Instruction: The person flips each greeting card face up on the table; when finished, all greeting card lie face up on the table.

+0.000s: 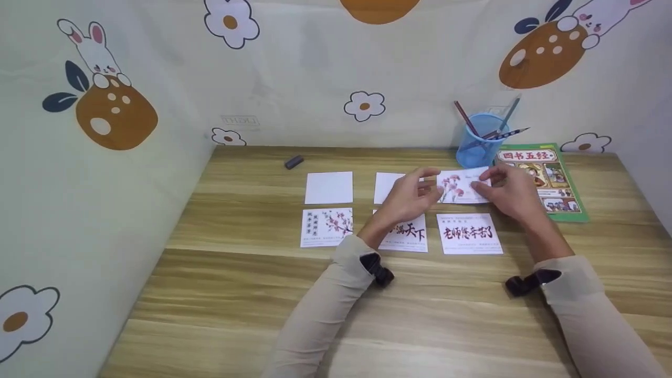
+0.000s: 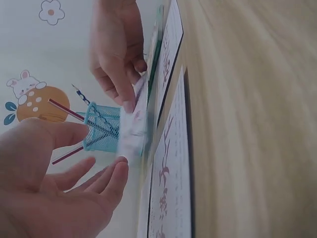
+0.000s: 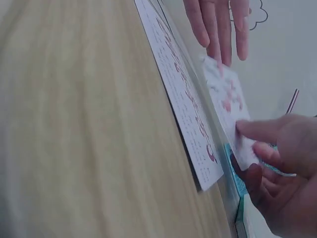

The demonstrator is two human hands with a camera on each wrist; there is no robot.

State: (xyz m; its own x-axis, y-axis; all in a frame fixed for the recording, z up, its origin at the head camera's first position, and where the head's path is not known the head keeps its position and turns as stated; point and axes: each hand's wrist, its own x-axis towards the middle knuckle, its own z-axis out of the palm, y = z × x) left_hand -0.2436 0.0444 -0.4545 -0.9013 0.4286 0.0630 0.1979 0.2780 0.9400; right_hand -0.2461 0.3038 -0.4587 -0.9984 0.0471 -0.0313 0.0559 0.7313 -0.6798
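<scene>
My right hand (image 1: 515, 193) pinches the right edge of a white card (image 1: 455, 185) printed with pink flowers. In the right wrist view the thumb lies on the printed face of the raised card (image 3: 225, 96), with fingers behind it. My left hand (image 1: 407, 197) is at the card's left edge. The left wrist view shows its thumb apart from the card and its fingertips (image 2: 121, 162) by the edge; whether they touch it I cannot tell. Below lies a card with red-black lettering (image 1: 469, 234). A second lettered card (image 1: 412, 235) is partly under my left forearm.
A blue mesh pencil cup (image 1: 475, 149) stands behind the cards, beside a green-edged book (image 1: 575, 207). Left of my hands lie a blank white card (image 1: 329, 188), a blossom card (image 1: 320, 228) and a dark eraser-like block (image 1: 294, 161). Another blank card (image 1: 386, 184) is partly hidden.
</scene>
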